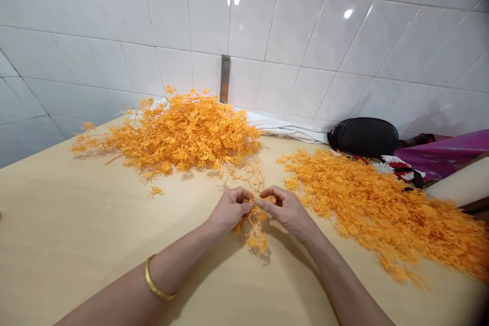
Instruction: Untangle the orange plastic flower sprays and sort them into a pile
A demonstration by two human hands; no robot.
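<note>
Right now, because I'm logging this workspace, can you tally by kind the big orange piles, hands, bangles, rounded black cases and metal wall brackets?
Orange piles: 2, left pile and right pile
Hands: 2, left hand and right hand
Gold bangle: 1
Rounded black case: 1
Metal wall bracket: 1
Total: 7

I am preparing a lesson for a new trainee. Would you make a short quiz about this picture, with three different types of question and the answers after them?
1. On which forearm is the gold bangle?
2. True or false: the black case lies to the left of both orange heaps.
3. Choose one. The left hand and the right hand meet at:
A. a white cloth
B. an orange sprig
C. a metal bracket

Key:
1. The left forearm.
2. False: the black case lies beyond the right-hand orange heap.
3. B.
</note>
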